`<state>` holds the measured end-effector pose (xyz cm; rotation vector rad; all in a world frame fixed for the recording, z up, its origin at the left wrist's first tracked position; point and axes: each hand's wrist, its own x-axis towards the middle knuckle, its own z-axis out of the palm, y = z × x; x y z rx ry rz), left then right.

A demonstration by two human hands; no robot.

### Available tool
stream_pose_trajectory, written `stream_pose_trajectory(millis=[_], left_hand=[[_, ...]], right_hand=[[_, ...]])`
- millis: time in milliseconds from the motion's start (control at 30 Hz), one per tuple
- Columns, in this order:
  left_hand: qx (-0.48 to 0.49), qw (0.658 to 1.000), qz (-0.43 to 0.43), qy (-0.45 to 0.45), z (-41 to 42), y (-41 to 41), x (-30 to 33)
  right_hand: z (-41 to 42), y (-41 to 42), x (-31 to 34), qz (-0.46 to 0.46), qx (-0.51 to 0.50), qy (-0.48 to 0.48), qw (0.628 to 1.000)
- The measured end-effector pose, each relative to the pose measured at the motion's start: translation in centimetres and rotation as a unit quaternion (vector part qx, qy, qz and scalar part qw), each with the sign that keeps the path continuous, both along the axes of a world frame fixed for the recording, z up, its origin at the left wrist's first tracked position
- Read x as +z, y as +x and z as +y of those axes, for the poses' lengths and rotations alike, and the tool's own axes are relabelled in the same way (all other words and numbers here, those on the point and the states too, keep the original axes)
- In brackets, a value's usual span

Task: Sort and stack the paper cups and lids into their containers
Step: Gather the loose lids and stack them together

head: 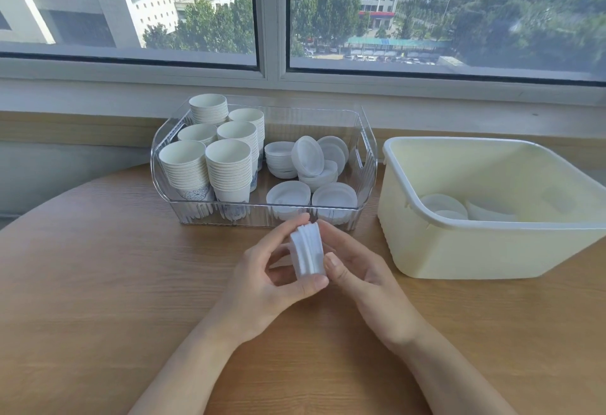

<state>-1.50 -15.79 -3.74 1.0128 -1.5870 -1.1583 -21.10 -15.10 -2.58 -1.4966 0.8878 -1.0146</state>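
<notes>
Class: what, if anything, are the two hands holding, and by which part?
A stack of lids, held on edge between both hands: the left hand pinches its rims top and bottom; the right hand touches its other side.

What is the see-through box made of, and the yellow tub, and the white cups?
The ribbed see-through box looks like hard glossy plastic: you can see the stacks through it. The pale yellow tub seems matte opaque plastic with a moulded rim. The stacked white cups look like paper with thin rolled rims.
</notes>
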Motion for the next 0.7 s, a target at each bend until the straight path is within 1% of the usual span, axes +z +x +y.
stream_pose_trajectory(millis=[133, 233, 333, 400, 467, 533, 567, 633, 700], left_hand=[[0.005, 0.999, -0.035, -0.008, 0.1, 0.2, 0.0], [0.009, 0.998, -0.059, -0.027, 0.4, 0.3, 0.2], [0.026, 0.996, -0.062, -0.052, 0.4, 0.2, 0.0], [0.057, 0.996, -0.041, -0.057, 0.2, 0.2, -0.3], [0.106, 0.992, -0.008, -0.063, -0.3, 0.4, -0.3], [0.155, 0.985, 0.022, -0.071, -0.9, 1.1, -0.5], [0.177, 0.981, 0.036, -0.073, -1.2, 1.5, -0.6], [0.206, 0.974, 0.059, -0.073, -1.8, 2.1, -0.8], [0.218, 0.971, 0.067, -0.07, -2.1, 2.3, -0.9]], right_hand=[[0.2, 0.1, 0.1, 0.015, 0.037, 0.0, 0.999], [0.1, 0.1, 0.3, 0.005, 0.059, -0.008, 0.998], [-0.1, 0.3, 0.0, -0.003, 0.037, -0.017, 0.999], [-0.3, 0.6, -0.2, 0.008, -0.013, -0.025, 1.0], [-1.0, 1.0, 0.0, 0.068, -0.097, -0.084, 0.989], [-2.3, 1.3, 0.7, 0.138, -0.175, -0.181, 0.958], [-3.0, 1.5, 1.0, 0.165, -0.199, -0.22, 0.941], [-4.7, 1.7, 1.5, 0.222, -0.222, -0.249, 0.916], [-6.3, 2.0, 1.8, 0.304, -0.223, -0.234, 0.896]])
